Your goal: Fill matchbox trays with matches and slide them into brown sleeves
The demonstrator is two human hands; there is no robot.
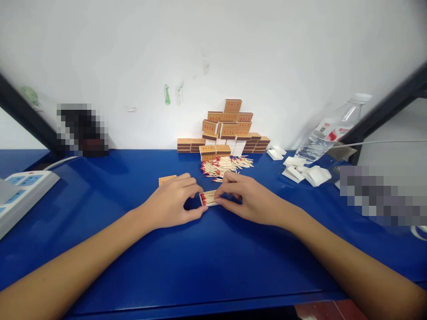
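Observation:
A small white matchbox tray filled with red-tipped matches lies on the blue table in front of me. My left hand grips its left end between thumb and fingers. At the tray's right end my right hand is closed, thumb and forefinger pinching at the matches and covering that end. Just behind the tray is a heap of loose matches with red heads. An orange matchbox cover shows partly behind my left hand, which hides the rest.
Stacked matchboxes rise against the wall behind the heap. White paper trays lie to the right, near a tilted water bottle. A white power strip is at the left. The blue table's front edge runs below my forearms.

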